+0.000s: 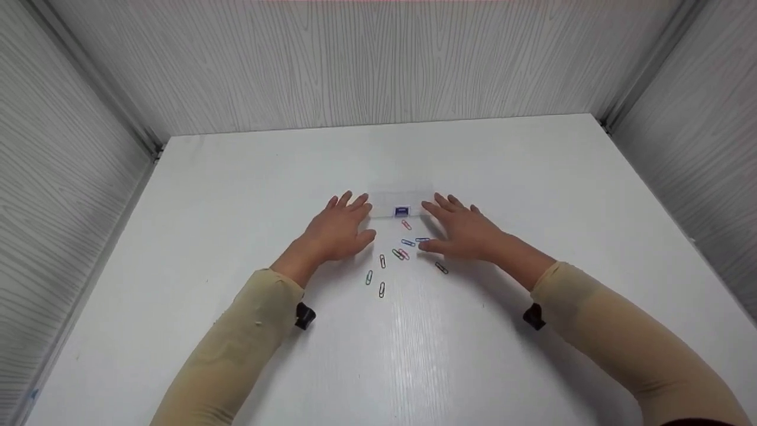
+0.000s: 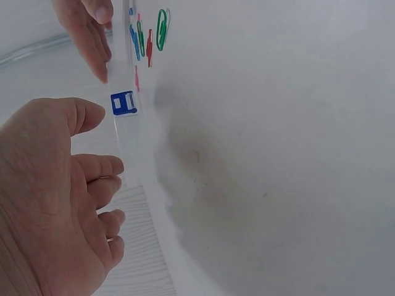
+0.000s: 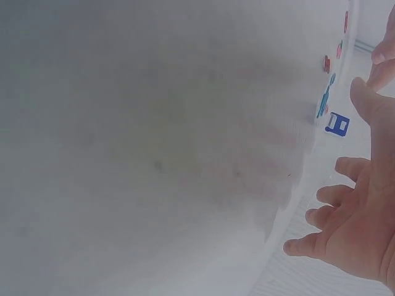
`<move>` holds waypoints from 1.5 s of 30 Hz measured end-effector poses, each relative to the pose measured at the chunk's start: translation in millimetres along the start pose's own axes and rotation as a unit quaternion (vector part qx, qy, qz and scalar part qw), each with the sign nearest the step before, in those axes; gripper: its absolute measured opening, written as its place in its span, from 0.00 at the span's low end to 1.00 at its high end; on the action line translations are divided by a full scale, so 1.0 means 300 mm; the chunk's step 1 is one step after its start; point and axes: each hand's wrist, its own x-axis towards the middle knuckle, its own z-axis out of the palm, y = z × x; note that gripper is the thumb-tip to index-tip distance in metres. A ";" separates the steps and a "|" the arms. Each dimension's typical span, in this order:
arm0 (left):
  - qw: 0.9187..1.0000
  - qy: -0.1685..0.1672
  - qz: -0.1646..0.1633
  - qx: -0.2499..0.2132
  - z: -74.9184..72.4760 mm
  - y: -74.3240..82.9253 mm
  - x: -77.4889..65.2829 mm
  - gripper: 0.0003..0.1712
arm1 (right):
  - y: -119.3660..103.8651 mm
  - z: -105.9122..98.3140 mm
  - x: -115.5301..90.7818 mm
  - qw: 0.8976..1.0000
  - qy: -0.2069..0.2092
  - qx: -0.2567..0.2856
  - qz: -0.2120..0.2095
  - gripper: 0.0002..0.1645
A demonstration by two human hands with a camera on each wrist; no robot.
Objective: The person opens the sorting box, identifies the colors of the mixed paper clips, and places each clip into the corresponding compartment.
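A clear plastic box (image 1: pixel 383 204) with a blue clasp (image 1: pixel 401 211) on its near side lies on the white table. My left hand (image 1: pixel 338 232) is at the box's left end, fingers spread and fingertips right at its edge. On the other end, my right hand (image 1: pixel 466 232) reaches in with spread fingers, the index fingertip at the box's corner. Its thumb tip overlaps a blue paper clip (image 1: pixel 422 239) in the head view. In the left wrist view the blue clasp (image 2: pixel 123 103) shows beyond the left thumb and fingers, which grip nothing.
Several coloured paper clips lie scattered nearer than the box, among them a pink one (image 1: pixel 406 225), a green one (image 1: pixel 369 277) and a dark one (image 1: pixel 442 268). Wood-grain panels (image 1: pixel 366 65) border the table at the back and both sides.
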 end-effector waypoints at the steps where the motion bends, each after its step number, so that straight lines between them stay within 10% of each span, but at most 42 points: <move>1: 1.000 0.001 -0.002 0.000 0.000 0.000 -0.003 0.41 | -0.002 0.000 0.000 1.000 0.000 0.001 -0.002 0.59; 45: 1.000 0.022 -0.013 0.005 0.003 -0.068 -0.082 0.41 | -0.069 -0.005 0.052 0.999 -0.016 0.016 -0.044 0.58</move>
